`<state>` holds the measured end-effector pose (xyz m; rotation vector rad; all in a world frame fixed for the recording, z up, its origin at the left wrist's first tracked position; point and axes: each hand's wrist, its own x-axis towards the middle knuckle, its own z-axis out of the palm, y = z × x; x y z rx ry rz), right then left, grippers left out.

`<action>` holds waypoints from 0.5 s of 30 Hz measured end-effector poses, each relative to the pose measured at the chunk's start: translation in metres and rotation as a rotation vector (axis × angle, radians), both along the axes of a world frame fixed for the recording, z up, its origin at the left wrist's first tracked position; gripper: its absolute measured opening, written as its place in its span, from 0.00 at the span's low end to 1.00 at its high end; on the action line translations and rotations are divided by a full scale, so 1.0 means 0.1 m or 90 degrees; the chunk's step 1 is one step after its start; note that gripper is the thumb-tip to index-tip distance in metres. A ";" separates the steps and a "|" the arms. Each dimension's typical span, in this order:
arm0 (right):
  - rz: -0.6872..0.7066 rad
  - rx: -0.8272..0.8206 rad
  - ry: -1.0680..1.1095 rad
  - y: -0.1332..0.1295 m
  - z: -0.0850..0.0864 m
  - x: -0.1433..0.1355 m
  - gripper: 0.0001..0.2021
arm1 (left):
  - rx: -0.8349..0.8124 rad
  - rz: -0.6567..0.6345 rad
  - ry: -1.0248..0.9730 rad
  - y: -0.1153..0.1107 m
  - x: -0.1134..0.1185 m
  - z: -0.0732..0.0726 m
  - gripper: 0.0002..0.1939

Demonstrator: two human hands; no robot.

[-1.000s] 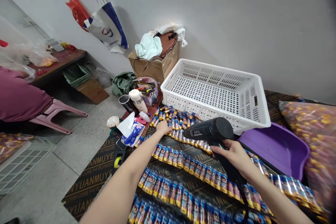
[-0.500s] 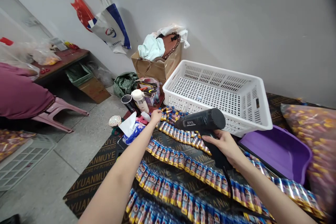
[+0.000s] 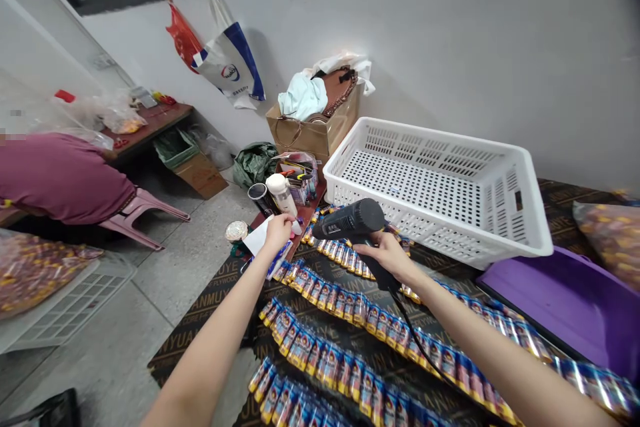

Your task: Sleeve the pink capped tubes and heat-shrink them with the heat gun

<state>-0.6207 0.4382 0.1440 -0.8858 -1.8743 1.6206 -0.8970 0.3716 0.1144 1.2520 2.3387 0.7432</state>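
Observation:
My right hand (image 3: 390, 255) is wrapped round the handle of a black hair dryer (image 3: 350, 219), its narrow end pointing left over rows of small shrink-wrapped blue-and-yellow packs (image 3: 345, 300). A black cord runs down from the handle across the rows. My left hand (image 3: 279, 232) is at the far left edge of the board, fingers closed, beside a white tissue (image 3: 257, 235) standing out of a blue tissue pack (image 3: 281, 259). What those fingers hold, if anything, is hidden. Just behind the left hand are a white-capped bottle (image 3: 281, 192) and a dark tumbler (image 3: 261, 199).
A white plastic crate (image 3: 435, 223) stands behind the rows, with a purple scoop-shaped tray (image 3: 560, 307) to its right. At far right lies a bag of yellow-and-pink pieces (image 3: 607, 230). A cardboard box (image 3: 310, 130) holds cloth and a bag. Another person (image 3: 65, 173) sits at left.
My left hand has moved left from the packs to beside the tissue. My right hand has carried the hair dryer a little left. The whole view has shifted.

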 end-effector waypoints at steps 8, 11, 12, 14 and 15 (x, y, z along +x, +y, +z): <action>-0.076 0.042 -0.223 -0.14 0.32 0.50 0.17 | -0.167 -0.070 0.056 0.45 0.42 -0.55 0.11; -0.091 0.018 -0.250 -0.18 0.47 0.80 0.17 | -0.198 -0.075 0.072 0.55 0.58 -0.74 0.15; -0.091 0.012 -0.257 -0.18 0.52 0.89 0.17 | -0.204 -0.075 0.076 0.56 0.61 -0.78 0.16; -0.093 0.013 -0.286 -0.17 0.60 1.03 0.17 | -0.214 -0.078 0.080 0.55 0.63 -0.85 0.17; -0.097 0.020 -0.309 -0.16 0.63 1.08 0.17 | -0.220 -0.082 0.079 0.54 0.63 -0.87 0.16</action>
